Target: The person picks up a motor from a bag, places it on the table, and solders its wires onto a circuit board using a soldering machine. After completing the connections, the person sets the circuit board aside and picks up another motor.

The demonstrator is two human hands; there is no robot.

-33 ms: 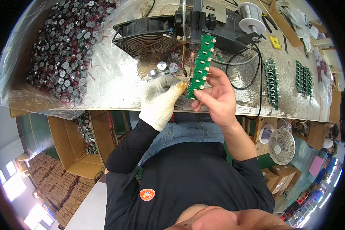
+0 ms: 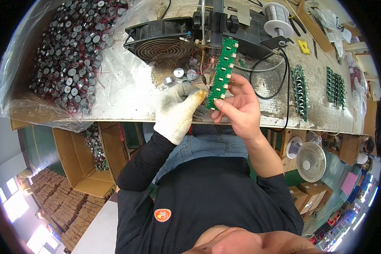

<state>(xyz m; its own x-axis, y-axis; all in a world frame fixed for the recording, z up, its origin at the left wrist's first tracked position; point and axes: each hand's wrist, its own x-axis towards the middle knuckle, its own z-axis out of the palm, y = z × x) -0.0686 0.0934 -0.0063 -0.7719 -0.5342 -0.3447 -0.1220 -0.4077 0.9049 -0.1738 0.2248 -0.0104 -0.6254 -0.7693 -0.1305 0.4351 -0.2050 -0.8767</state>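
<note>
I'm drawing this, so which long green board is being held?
The green board in the bare right grip; the other boards lie on the table, farther right.

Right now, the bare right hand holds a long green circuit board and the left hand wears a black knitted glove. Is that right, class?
Not quite. The head view shows the left hand wearing a white knitted glove, not a black one; the bare right hand does hold a long green circuit board.
</note>
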